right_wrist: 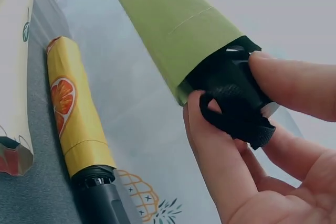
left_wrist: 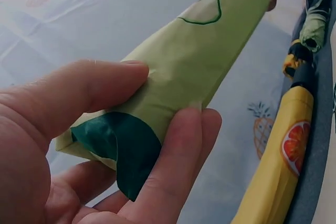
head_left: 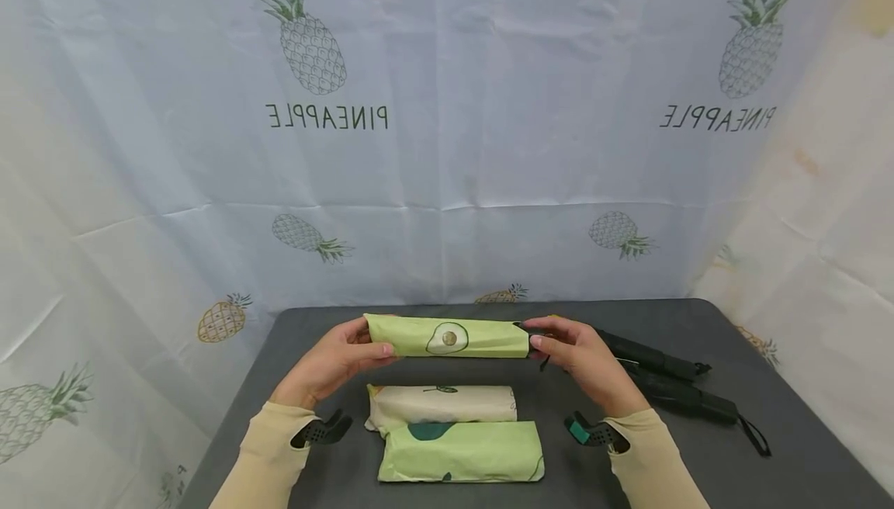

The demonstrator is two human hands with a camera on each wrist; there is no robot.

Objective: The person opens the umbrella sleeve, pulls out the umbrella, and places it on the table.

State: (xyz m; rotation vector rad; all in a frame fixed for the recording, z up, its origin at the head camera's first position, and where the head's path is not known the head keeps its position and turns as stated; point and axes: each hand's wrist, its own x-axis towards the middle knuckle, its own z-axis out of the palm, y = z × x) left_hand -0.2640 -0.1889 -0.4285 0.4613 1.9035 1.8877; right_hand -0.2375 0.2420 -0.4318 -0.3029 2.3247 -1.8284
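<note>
A folding umbrella in a light green avocado-print sleeve (head_left: 405, 336) is held level above the table between both hands. My left hand (head_left: 335, 358) pinches the sleeve's left end, thumb on one side and fingers on the other; a dark green patch (left_wrist: 142, 148) shows there in the left wrist view. At the other end my right hand (head_left: 583, 361) grips the black handle (right_wrist: 223, 74) where it sticks out of the sleeve. A black strap loop (right_wrist: 239, 124) hangs by the fingers. Below lie a cream printed sleeve (head_left: 468, 403) and a green one (head_left: 475, 453), side by side.
Two black umbrella lengths (head_left: 649, 358) with straps lie at the right on the dark grey table (head_left: 293, 338). Behind the held umbrella, a yellow sleeve with an orange-slice print (right_wrist: 81, 98) covers another black-handled umbrella. A pineapple-print cloth (head_left: 461, 144) hangs around the table.
</note>
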